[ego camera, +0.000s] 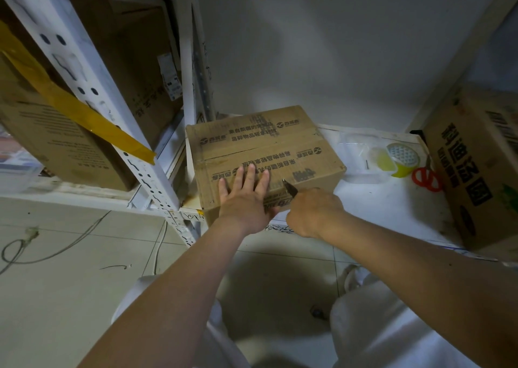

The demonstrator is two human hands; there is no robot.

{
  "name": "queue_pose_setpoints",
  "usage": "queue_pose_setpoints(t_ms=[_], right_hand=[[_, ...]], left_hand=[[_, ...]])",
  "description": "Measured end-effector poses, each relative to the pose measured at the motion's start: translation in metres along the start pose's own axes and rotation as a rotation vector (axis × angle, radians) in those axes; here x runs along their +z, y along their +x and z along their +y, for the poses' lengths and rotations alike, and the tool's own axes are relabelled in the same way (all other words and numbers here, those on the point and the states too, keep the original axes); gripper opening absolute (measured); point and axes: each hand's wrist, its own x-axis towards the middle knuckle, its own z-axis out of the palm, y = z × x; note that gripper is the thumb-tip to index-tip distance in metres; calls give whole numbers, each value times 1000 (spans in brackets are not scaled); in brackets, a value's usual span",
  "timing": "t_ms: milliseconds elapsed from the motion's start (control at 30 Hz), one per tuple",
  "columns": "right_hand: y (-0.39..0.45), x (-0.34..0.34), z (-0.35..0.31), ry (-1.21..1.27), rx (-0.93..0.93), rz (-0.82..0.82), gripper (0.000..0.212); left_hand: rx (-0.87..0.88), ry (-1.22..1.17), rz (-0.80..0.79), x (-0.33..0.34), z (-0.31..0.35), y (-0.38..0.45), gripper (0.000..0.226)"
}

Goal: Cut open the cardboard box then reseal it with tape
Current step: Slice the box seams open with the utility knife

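Single head-worn view, wide-angle, forward and down, close over a low white shelf (392, 208).

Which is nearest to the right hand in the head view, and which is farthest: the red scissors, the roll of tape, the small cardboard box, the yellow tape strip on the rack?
From the right hand:
1. Small cardboard box, just in front, under the knife blade.
2. Red scissors, to the right on the shelf.
3. Roll of tape, right, slightly behind the scissors; nearly equal.
4. Yellow tape strip, far left on the rack.

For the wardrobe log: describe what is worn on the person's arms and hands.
Nothing is worn on them: the left hand and right hand are gloveless, and both forearms are uncovered as far as the frame shows. No sleeve, watch, ring or bracelet is visible.
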Motion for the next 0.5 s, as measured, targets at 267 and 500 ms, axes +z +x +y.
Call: queue_pose_setpoints(t_ms=[267, 500], right_hand=[[15, -5, -1, 234, 59, 165, 43], [2, -13, 14, -17, 8, -43, 24]], left_hand=[[6, 4, -3, -1, -1, -2, 86], [14, -6, 22, 1, -1, -1, 86]])
